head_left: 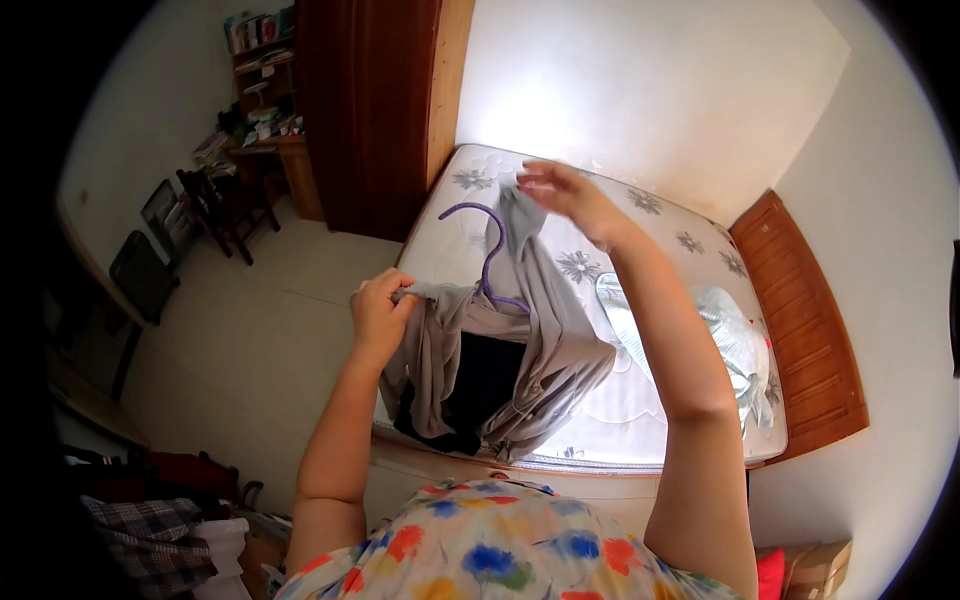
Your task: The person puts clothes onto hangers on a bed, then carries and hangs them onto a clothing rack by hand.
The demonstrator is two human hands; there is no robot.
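A grey-brown garment [565, 345] hangs in front of me over the near part of the bed, with dark cloth [485, 385] showing in its middle. A purple clothes hanger [493, 245] sits at its neck; the curved hook sticks up and one arm runs into the fabric on the right. My left hand [380, 315] is closed on the garment's left upper edge. Raised higher, my right hand [568, 197] has its fingertips at the top of a pulled-up stretch of the same cloth, and they appear to pinch it.
Behind the garment is a mattress [620, 410] with grey flower prints. Crumpled light cloth [725, 320] lies on it near the wooden headboard [805, 320]. A dark wardrobe [365, 110], chair [225, 210] and cluttered desk [275, 145] stand back left. Clothes [150, 535] are piled low left.
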